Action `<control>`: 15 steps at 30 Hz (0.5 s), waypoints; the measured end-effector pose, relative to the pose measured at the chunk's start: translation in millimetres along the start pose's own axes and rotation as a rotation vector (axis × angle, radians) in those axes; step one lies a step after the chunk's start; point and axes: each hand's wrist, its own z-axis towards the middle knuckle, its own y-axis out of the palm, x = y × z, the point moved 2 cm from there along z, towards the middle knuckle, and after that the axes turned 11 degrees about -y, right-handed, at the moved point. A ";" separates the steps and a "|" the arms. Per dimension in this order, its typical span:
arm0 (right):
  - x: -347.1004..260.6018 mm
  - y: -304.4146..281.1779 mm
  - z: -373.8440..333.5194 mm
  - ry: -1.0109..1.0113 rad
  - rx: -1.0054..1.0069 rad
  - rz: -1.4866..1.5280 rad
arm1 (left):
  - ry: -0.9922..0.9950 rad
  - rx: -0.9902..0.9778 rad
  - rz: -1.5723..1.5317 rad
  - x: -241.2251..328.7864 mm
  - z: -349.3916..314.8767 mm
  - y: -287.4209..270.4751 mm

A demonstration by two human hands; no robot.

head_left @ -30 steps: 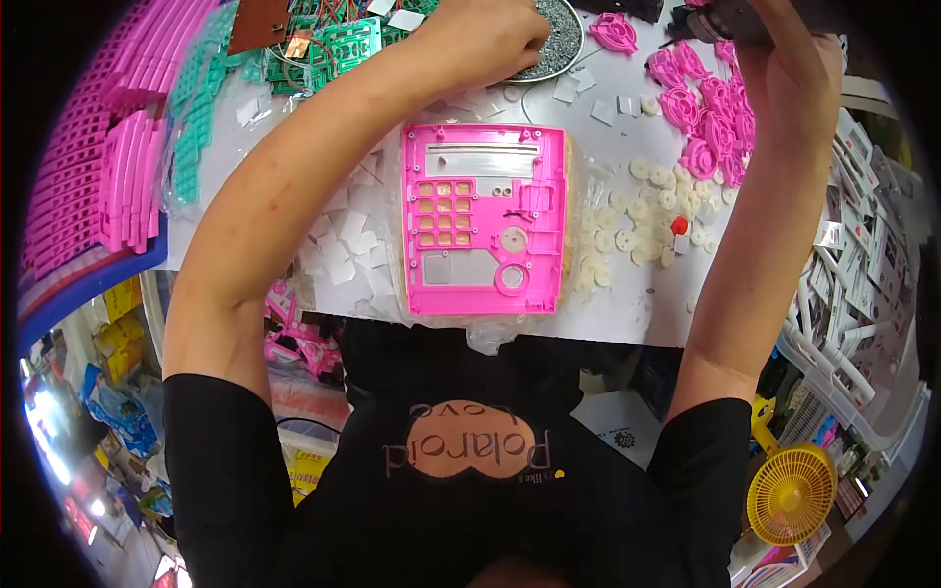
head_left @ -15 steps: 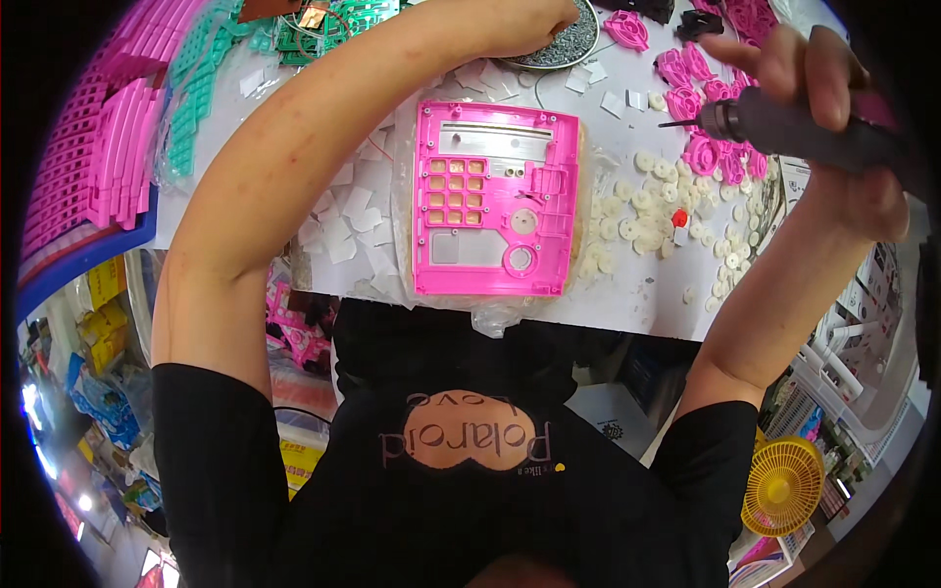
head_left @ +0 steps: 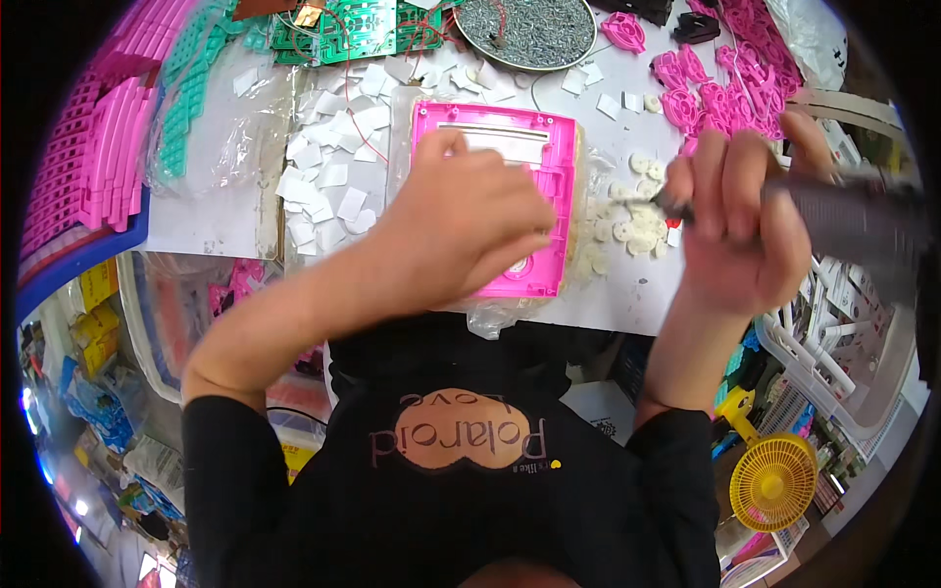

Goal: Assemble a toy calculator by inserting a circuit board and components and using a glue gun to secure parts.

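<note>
A pink plastic housing panel lies on a clear plastic bag on the table in front of me. Over its keypad side hovers my left hand, blurred, its fingers curled together; whatever they may hold is hidden. My right hand grips a dark electric screwdriver, held sideways above the table's right part with its thin bit pointing left towards the panel. Beyond the panel stands a round metal dish full of small grey screws.
White paper-like squares lie scattered left of the panel. Off-white plastic wheels spread to its right, with pink parts behind. Green circuit boards with red wires sit at the far left. Pink grids are stacked leftmost.
My left hand has come back from the screw dish to above the pink panel. My right hand has brought the electric screwdriver lower and a little to the left.
</note>
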 end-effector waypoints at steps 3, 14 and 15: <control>4.7 42.0 -5.5 -0.020 -0.078 0.065 | -0.044 0.094 -0.046 7.0 -22.0 7.5; 11.9 61.1 -13.7 -0.037 -0.167 0.031 | -0.039 0.210 -0.120 11.2 -25.9 10.7; 12.8 61.6 -14.1 -0.044 -0.160 0.021 | -0.023 0.221 -0.112 10.1 -26.3 10.1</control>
